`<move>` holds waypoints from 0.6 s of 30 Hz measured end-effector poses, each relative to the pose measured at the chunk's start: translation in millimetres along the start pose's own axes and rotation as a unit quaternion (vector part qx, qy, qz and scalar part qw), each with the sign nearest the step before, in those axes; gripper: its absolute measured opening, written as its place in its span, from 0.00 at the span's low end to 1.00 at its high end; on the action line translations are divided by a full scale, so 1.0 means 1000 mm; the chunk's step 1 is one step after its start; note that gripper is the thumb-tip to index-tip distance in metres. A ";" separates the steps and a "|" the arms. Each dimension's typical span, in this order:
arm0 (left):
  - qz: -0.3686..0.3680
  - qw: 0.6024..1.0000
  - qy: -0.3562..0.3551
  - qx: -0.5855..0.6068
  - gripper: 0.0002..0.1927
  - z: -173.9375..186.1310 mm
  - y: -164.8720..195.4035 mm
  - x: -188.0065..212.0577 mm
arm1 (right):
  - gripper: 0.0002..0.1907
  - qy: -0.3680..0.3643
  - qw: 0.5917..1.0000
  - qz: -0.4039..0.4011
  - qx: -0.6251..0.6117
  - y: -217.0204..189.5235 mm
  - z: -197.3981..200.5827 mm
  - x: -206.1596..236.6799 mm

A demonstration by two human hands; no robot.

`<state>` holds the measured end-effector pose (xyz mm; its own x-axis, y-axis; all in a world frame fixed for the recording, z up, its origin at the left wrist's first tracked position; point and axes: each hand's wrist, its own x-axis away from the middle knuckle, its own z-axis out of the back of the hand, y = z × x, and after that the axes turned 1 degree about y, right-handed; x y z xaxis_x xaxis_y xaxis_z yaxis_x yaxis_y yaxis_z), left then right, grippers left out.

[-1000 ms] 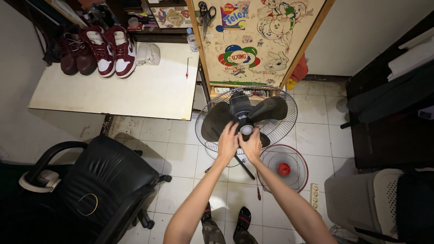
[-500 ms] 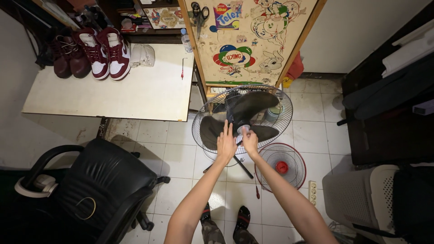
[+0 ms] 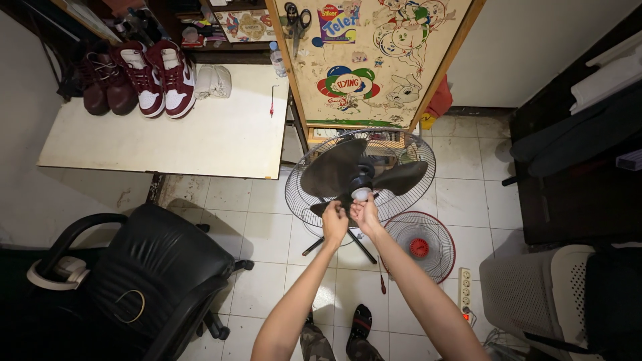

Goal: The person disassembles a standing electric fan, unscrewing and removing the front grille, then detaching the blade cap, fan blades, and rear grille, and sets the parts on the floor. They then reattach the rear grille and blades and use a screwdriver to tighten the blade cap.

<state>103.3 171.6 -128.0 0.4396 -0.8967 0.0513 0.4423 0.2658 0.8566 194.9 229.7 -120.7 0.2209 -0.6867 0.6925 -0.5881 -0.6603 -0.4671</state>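
My right hand (image 3: 366,212) pinches the small smooth hub cap (image 3: 361,194), mid-frame, left hand (image 3: 334,224) clamps the thin, flexy blade (image 3: 332,170).

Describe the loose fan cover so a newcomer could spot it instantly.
Start at the standing fan in the middle of the tiled floor, where both hands meet. Just to its right, lying flat, is a round wire grille. Unlike the fan's dark cage, it has a red centre.

Domestic room, cramped, used as a home work corner — white tiled floor (image 3: 267,220), plain white table (image 3: 174,140) bearing maroon sneakers (image 3: 140,77), black office chair (image 3: 160,274), sticker-covered cabinet door (image 3: 374,60), power strip (image 3: 465,291) on floor.
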 end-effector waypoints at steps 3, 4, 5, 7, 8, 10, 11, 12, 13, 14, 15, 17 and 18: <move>0.039 0.999 0.004 0.023 0.11 -0.001 0.004 0.006 | 0.41 0.061 0.991 0.022 0.115 0.002 0.004 0.005; 0.003 1.000 0.011 0.023 0.10 0.000 0.007 0.008 | 0.43 0.083 0.981 0.036 0.171 0.003 0.005 0.007; -0.032 0.999 0.018 0.023 0.10 0.001 0.010 0.010 | 0.38 0.107 0.959 0.110 0.236 0.005 0.005 0.009; -0.064 0.997 0.010 0.052 0.12 0.001 0.019 0.006 | 0.32 0.149 0.884 0.256 0.360 0.008 0.002 0.012; -0.079 0.995 0.006 0.066 0.14 0.001 0.023 0.003 | 0.33 0.151 0.855 0.295 0.399 0.008 0.001 0.012; -0.091 0.993 0.001 0.076 0.15 0.002 0.028 -0.006 | 0.34 0.154 0.787 0.368 0.470 0.008 -0.004 0.011; -0.096 0.992 -0.002 0.081 0.15 0.001 0.030 -0.007 | 0.34 0.141 0.803 0.344 0.465 0.008 -0.005 0.010; -0.089 0.993 -0.006 0.072 0.15 0.000 0.031 -0.009 | 0.33 0.127 0.818 0.321 0.460 0.007 -0.006 0.009; -0.084 0.995 -0.010 0.062 0.16 0.000 0.031 -0.010 | 0.34 0.112 0.832 0.298 0.453 0.005 -0.006 0.009; -0.077 0.996 -0.014 0.051 0.16 -0.001 0.032 -0.011 | 0.34 0.105 0.849 0.293 0.427 0.004 -0.006 0.009; -0.080 0.995 -0.018 0.049 0.17 -0.001 0.032 -0.011 | 0.35 0.099 0.865 0.287 0.400 0.003 -0.005 0.009; -0.087 0.995 -0.027 0.047 0.20 -0.002 0.032 -0.011 | 0.34 0.075 0.919 0.227 0.313 -0.001 -0.003 0.010; -0.076 0.995 -0.038 0.044 0.20 -0.002 0.032 -0.011 | 0.32 0.058 0.951 0.169 0.251 -0.002 -0.001 0.011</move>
<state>114.7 190.4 -101.8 0.3109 -0.9493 -0.0456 0.4271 0.0967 0.8990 198.1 223.5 -111.7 -0.0196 -0.8670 0.4979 -0.1580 -0.4890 -0.8578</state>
